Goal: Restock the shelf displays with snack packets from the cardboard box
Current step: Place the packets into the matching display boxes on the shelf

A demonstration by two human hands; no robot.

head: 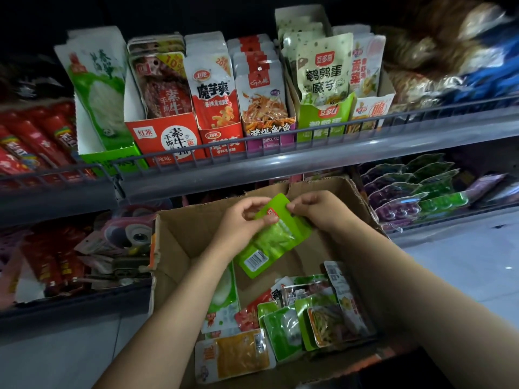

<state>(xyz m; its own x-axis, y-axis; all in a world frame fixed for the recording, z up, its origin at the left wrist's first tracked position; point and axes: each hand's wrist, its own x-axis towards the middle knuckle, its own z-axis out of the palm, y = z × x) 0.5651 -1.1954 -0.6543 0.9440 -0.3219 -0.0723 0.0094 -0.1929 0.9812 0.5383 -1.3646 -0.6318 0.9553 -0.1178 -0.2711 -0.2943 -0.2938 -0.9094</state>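
Both my hands hold green snack packets (276, 237) above the open cardboard box (179, 242). My left hand (241, 220) pinches the packets near their top, thumb on the front. My right hand (320, 209) pinches the upper right edge. A barcode shows at the packets' lower end. Several loose packets (283, 324), green, red, white and yellow, lie in the box's near half. On the upper shelf stands a row of display cartons: a green one (112, 158) at the left, a red one (165, 136), and a green carton (323, 119) with pale packets at the right.
A grey wire rail (280, 141) runs along the upper shelf's front edge. Red stick snacks (36, 138) lie at the far left. Purple and green packets (412, 189) fill the lower shelf at the right. Red packets and a cartoon-eyed bag (132, 231) sit left of the box.
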